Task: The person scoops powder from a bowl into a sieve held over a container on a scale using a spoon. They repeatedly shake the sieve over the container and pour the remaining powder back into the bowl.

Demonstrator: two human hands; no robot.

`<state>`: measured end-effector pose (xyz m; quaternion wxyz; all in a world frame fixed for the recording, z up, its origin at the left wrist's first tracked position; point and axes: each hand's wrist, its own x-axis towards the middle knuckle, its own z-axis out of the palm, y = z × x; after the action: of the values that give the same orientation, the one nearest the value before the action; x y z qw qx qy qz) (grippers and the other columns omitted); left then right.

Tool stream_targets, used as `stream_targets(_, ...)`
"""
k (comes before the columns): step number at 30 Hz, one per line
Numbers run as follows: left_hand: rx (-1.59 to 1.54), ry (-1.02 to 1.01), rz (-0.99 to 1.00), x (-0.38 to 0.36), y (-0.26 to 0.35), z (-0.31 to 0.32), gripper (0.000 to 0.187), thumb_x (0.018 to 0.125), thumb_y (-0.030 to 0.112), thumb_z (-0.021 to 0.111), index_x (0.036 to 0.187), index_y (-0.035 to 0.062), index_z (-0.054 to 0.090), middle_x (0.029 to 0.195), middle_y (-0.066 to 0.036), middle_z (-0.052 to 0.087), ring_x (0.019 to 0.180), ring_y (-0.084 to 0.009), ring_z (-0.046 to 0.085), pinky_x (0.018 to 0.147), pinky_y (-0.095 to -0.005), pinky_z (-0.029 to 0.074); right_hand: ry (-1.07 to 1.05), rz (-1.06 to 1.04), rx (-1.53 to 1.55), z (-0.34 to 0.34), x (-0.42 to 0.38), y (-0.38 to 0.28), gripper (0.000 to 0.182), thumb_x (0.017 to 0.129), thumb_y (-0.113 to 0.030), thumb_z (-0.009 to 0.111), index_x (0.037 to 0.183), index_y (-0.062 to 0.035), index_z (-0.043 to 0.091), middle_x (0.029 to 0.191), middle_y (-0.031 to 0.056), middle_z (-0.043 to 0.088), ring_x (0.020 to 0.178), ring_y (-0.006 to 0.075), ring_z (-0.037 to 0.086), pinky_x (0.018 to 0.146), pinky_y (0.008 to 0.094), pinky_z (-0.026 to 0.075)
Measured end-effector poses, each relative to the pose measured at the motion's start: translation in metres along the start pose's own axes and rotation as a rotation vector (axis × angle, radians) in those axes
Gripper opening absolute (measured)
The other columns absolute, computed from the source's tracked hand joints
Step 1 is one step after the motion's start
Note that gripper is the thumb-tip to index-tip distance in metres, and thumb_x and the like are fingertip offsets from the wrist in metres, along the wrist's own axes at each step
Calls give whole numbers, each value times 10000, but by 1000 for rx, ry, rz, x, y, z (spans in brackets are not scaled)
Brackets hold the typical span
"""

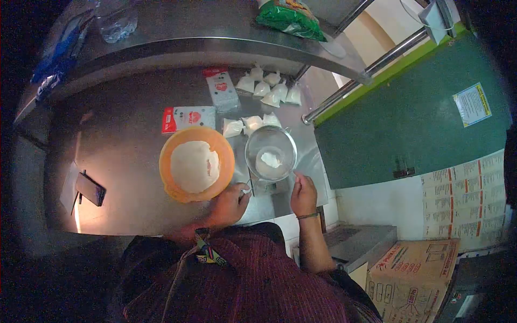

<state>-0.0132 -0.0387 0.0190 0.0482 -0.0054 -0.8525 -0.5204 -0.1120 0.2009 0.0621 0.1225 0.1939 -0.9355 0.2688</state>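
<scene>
My right hand (304, 195) is closed around the handle of a round metal sieve (269, 139). A small heap of white powder (271, 160) lies within the sieve's outline. Close to the bowl's lower right edge is my left hand (231, 203), its fingers curled together. Something small and white (246, 190) shows at those fingertips, too little of it to name. An orange bowl (168, 161) left of the sieve holds a broad mass of pale powder (189, 164).
Behind the sieve sit several knotted bags of white powder (273, 96) and red-white packs (188, 118). A phone on a stand (90, 189) is at the left. Overhead runs a metal shelf (215, 46) bearing a green bag (291, 21). Cardboard box (412, 274) stands lower right.
</scene>
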Motion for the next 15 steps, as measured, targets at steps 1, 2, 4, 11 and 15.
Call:
stream_targets(1, -36, 17, 6, -1, -7, 6, 245, 937, 152, 639, 1090, -39, 634, 887, -229, 694, 797, -377, 679, 767, -476, 522, 8, 7, 10, 1, -2, -1, 259, 1010, -104, 488, 1222, -33, 617, 969, 224, 627, 921, 418, 623, 822, 492, 507)
stream_targets(2, -72, 37, 11, -1, -12, 10, 239, 925, 153, 661, 1054, -48, 647, 891, -216, 670, 786, -363, 648, 761, -480, 508, 15, 12, 20, 1, -2, -2, 257, 1010, -102, 488, 1219, -29, 618, 962, 225, 626, 912, 418, 624, 820, 495, 507)
stream_targets(4, -24, 42, 28, -1, -16, 9, 243, 932, 151, 647, 1086, -37, 639, 891, -229, 691, 805, -377, 680, 768, -473, 522, -5, 7, 9, 2, -2, -3, 257, 1010, -98, 485, 1217, -28, 620, 964, 227, 626, 912, 419, 626, 819, 496, 508)
stream_targets(11, -23, 29, -3, -3, -6, 6, 243, 944, 158, 634, 1106, -23, 635, 928, -235, 700, 825, -379, 700, 775, -461, 529, -18, 6, 22, 5, -11, 2, 258, 1012, -101, 481, 1216, -27, 620, 979, 235, 632, 924, 426, 631, 823, 500, 511)
stream_targets(15, 30, 55, 42, -2, -10, 8, 247, 945, 159, 635, 1110, -24, 635, 917, -238, 691, 812, -372, 691, 777, -456, 528, -10, 13, 1, 5, -13, 3, 259, 1020, -119, 478, 1219, -32, 619, 995, 237, 634, 941, 427, 631, 831, 505, 511)
